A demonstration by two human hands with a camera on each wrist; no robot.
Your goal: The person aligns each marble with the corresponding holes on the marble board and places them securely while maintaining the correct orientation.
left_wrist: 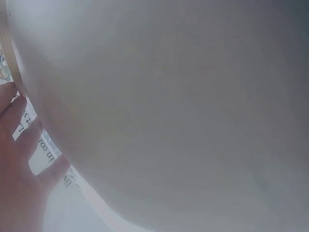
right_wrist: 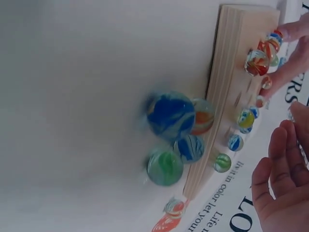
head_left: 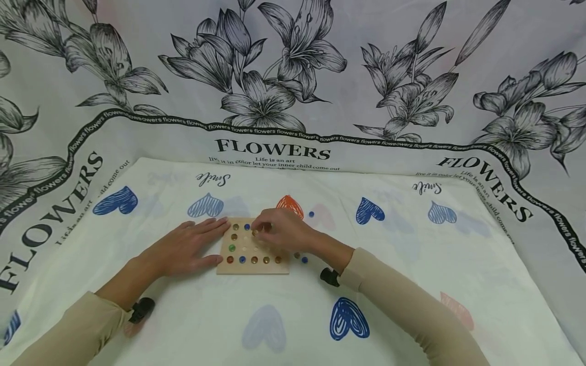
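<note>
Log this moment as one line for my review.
left hand: touches left edge of wooden board | right hand: pinches marble over board | loose marbles: on cloth beside board

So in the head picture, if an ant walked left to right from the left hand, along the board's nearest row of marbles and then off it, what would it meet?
Left hand → reddish marble → blue marble → first brownish marble → second brownish marble → third brownish marble → loose brownish marble → loose blue marble.
</note>
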